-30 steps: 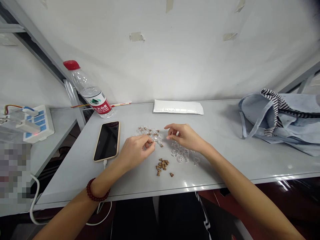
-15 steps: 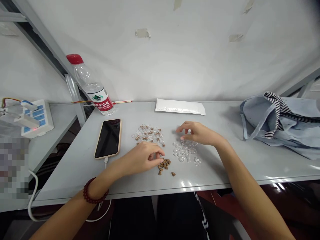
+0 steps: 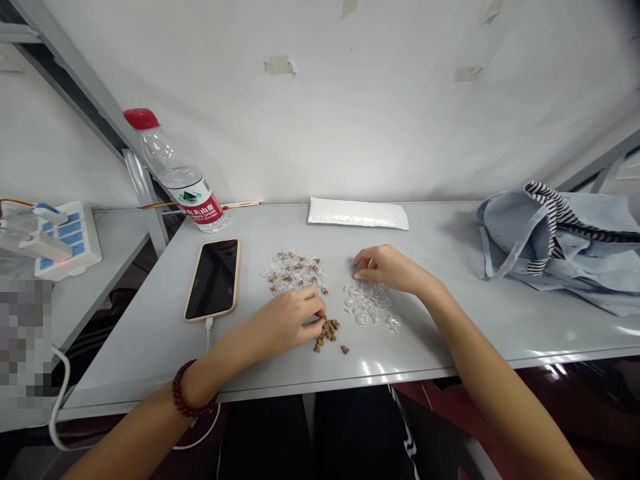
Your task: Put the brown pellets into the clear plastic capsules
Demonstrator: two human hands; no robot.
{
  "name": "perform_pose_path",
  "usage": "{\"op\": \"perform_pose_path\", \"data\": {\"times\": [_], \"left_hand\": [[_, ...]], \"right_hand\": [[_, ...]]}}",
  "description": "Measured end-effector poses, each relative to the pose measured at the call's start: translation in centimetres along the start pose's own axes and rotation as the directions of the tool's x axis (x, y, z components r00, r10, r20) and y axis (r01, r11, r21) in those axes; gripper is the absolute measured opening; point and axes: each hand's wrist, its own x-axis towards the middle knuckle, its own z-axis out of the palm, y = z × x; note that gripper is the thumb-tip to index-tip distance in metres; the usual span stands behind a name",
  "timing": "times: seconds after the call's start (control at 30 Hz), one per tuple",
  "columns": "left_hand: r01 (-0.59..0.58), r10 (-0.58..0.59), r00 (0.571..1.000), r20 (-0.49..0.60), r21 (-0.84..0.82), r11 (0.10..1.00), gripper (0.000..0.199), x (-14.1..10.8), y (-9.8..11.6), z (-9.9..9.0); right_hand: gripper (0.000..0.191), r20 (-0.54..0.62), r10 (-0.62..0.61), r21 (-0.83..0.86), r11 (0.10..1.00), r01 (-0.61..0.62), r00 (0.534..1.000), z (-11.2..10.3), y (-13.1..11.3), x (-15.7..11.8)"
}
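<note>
The left hand [image 3: 287, 320], a dark red bead bracelet [image 3: 194, 389] on its wrist, has its fingers drawn together in a pinch at the left edge of a small pile of brown, angular pellets [image 3: 327, 333]. Those fingertips [image 3: 320, 319] reach the pile, but whether they grip a pellet is hidden. The right hand [image 3: 387, 269] hangs with fingers loosely curled, nothing visible between them, just above a cluster of small clear plastic pieces [image 3: 367, 303]. Left of these lies a mixed heap of clear pieces and brown pellets [image 3: 293, 272]. A black smartphone in a tan case [image 3: 214, 280] sits on the pale grey table [image 3: 150, 360], a white charging cable [image 3: 207, 337] plugged in.
</note>
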Motion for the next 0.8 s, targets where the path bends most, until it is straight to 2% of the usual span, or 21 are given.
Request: {"op": "perform_pose_path", "data": {"times": [0.23,0.37,0.43,0.5,0.6,0.67,0.8], "left_hand": [[-0.041,0.037,0.991,-0.127,-0.032,0.999,0.011,0.2,-0.7,0.7],[-0.020,0.001,0.982,-0.190,-0.099,0.995,0.011,0.3,-0.6,0.5],[-0.037,-0.006,0.968,-0.252,-0.165,0.986,0.019,0.4,-0.4,0.3],[-0.075,-0.007,0.933,-0.359,-0.212,0.974,0.023,0.5,-0.1,-0.1],[-0.107,-0.064,0.842,-0.536,-0.282,0.953,0.013,0.5,0.3,-0.4],[-0.141,-0.091,0.788,-0.609,-0.323,0.936,0.007,0.5,0.3,-0.4],[-0.195,-0.059,0.753,-0.655,-0.308,0.931,0.004,0.6,0.0,-0.1]], "right_hand": [[0.008,-0.093,-0.008,0.235,0.971,0.030,0.996,0.0,-1.1,-0.4],[0.012,-0.096,-0.024,0.472,0.879,0.067,0.995,0.3,-2.1,-0.6],[0.015,-0.069,-0.066,0.567,0.819,0.093,0.995,0.7,-2.5,-0.6],[0.018,-0.021,-0.101,0.640,0.763,0.091,0.995,1.2,-3.0,-0.6],[0.023,0.045,-0.134,0.733,0.678,0.059,0.990,2.1,-3.9,-0.7],[0.026,0.078,-0.149,0.775,0.631,0.034,0.986,2.6,-4.4,-0.8],[0.032,0.138,-0.157,0.800,0.599,-0.016,0.978,3.3,-5.3,-1.1]]}}
